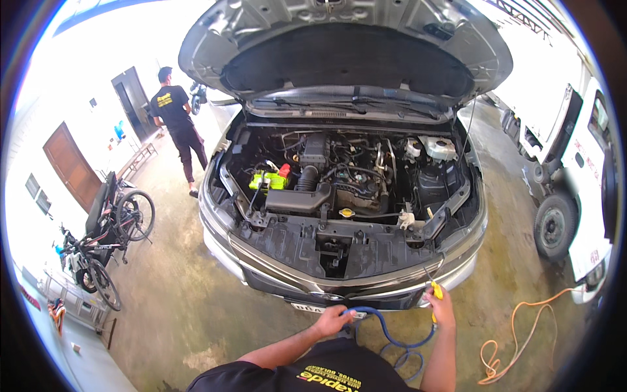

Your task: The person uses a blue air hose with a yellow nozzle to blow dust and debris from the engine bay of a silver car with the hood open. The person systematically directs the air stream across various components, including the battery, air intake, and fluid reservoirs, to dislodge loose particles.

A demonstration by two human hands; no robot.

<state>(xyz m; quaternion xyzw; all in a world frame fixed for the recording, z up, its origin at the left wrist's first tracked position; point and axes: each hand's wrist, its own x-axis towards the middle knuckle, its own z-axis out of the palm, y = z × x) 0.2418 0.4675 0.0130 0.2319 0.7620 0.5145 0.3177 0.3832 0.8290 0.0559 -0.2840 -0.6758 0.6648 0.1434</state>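
My right hand (442, 309) is closed round a yellow air blow gun (436, 291), whose thin nozzle points up toward the car's front edge. A blue hose (385, 325) runs from the gun's lower end, loops down, and comes up to my left hand (333, 321), which is closed on it. Both hands are just in front of the car's bumper. Beyond them lies the open engine bay (353, 176), with a bright green battery (266, 181) on the left, a black air intake box (297, 198) and a yellow cap (347, 213) near the middle.
The raised hood (346, 59) hangs over the bay. A person in dark clothes (171, 108) stands at the left, beyond some bicycles (108, 242). A white vehicle (591, 196) with a wheel leaning near it is at the right. An orange hose (516, 333) lies on the floor.
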